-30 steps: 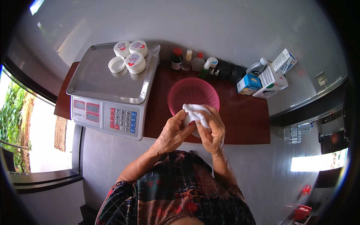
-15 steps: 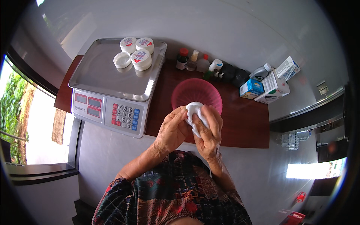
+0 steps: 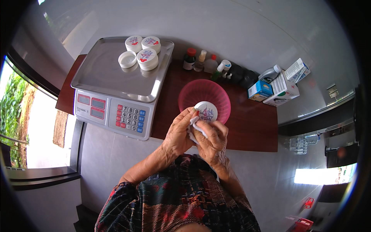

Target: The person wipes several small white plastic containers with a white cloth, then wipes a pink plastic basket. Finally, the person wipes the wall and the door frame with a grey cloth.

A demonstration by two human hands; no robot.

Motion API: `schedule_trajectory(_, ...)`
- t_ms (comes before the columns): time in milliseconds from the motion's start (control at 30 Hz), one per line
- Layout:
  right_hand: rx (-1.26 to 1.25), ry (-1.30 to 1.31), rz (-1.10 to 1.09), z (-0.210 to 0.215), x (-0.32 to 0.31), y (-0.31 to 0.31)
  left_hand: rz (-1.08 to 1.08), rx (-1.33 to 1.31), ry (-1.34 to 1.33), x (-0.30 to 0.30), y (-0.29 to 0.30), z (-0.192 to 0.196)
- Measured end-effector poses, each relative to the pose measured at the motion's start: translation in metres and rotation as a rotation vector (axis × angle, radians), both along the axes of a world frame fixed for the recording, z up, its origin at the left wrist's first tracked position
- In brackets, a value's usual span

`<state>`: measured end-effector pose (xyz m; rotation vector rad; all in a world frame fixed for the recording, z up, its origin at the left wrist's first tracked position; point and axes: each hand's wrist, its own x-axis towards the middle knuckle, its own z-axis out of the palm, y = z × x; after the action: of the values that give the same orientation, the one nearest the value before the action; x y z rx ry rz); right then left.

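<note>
A round white jar lid (image 3: 209, 110) with a printed face is held between my hands, above the near part of a pink ribbed plastic basin (image 3: 186, 94). My left hand (image 3: 179, 131) is closed on the lid's left edge. With bent fingers, my right hand (image 3: 211, 141) presses a white cloth (image 3: 191, 132) against the lid's near left edge. Whether a jar sits under the lid is hidden. On the steel pan of a scale (image 3: 103, 73) stand several white jars (image 3: 147, 58) with printed lids, beside an uncovered round white piece (image 3: 127, 60).
The scale's keypad front (image 3: 129, 118) faces me on the brown tabletop (image 3: 251, 131). Along the wall stand a red-capped bottle (image 3: 189, 58), other small bottles and dark containers. Further right are a blue box (image 3: 260, 90), a grey bottle (image 3: 269, 73) and white boxes (image 3: 281, 89).
The white cloth has slid off the lid's face toward its near left edge, with my right hand moving down and left. The printed face now shows.
</note>
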<state>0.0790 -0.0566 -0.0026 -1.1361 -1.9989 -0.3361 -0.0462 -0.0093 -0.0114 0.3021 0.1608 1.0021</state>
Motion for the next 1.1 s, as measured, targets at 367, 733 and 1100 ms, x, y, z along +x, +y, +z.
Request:
schedule_trajectory(367,-0.071,0.42,-0.197,0.009,0.022,0.007,0.0,-0.029,0.039,0.002,0.003,0.006)
schedule_trajectory(733,-0.12,0.255,0.065,0.005,0.006,-0.014,0.0,-0.143,-0.008,-0.001,0.005,-0.008)
schedule_trajectory(1100,-0.261,0.592,0.008,0.024,0.002,-0.01,0.007,-0.043,0.215,0.013,-0.008,0.02)
